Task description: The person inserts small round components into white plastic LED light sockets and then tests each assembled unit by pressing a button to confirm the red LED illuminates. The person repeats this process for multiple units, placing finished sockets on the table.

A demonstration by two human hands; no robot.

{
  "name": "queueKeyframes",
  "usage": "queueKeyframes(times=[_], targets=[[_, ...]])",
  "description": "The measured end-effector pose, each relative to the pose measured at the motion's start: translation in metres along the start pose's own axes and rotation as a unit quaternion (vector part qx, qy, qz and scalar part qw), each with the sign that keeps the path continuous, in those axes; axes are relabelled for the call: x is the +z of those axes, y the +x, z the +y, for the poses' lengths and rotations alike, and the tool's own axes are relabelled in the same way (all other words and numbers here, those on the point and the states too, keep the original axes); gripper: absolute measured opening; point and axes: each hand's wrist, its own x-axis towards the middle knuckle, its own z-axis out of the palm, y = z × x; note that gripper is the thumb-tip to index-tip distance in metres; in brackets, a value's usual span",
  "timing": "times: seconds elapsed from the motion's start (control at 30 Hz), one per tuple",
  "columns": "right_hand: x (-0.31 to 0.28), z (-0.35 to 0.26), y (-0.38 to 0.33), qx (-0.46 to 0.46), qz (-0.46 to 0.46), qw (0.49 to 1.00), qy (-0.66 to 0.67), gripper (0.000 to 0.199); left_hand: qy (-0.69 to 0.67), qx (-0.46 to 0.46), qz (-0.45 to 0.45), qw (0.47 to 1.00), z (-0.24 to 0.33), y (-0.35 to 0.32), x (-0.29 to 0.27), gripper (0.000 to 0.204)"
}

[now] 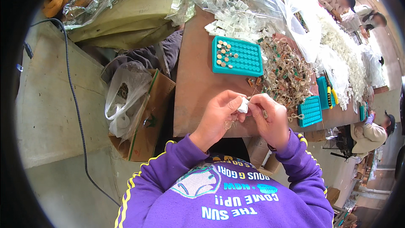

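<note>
Over the near edge of the brown table (192,97), my left hand (219,116) pinches a small white plastic piece (243,105) between thumb and fingers. A thin clear loop (229,124) hangs below those fingers. My right hand (273,118) is closed with its fingertips against the white piece's right side; what it grips is too small to make out. Just beyond my hands lies a teal tray (249,57) with rows of round pockets, its left part holding several coin-like discs (222,52). To its right is a heap of small clear and metal parts (289,69).
White plastic pieces (236,21) pile up behind the tray, beside clear bags (291,12). A second teal tray (310,112) and yellow-handled pliers (333,95) lie right. A cardboard box (145,122) with a plastic bag stands left, near a black cable (78,105). Other people (369,137) work at right.
</note>
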Motion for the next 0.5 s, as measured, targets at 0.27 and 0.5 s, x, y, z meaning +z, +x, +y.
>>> queueKeyframes(times=[0.27, 0.5], targets=[[-0.013, -0.007, 0.008, -0.126, -0.051, 0.982, -0.128, 0.014, 0.032, 0.003, -0.005, 0.999, -0.004, 0.003, -0.003, 0.016], [-0.016, -0.003, -0.004, -0.103, -0.04, 0.99, -0.085, 0.007, 0.072, -0.006, 0.007, 0.997, -0.005, 0.0, 0.002, 0.017]])
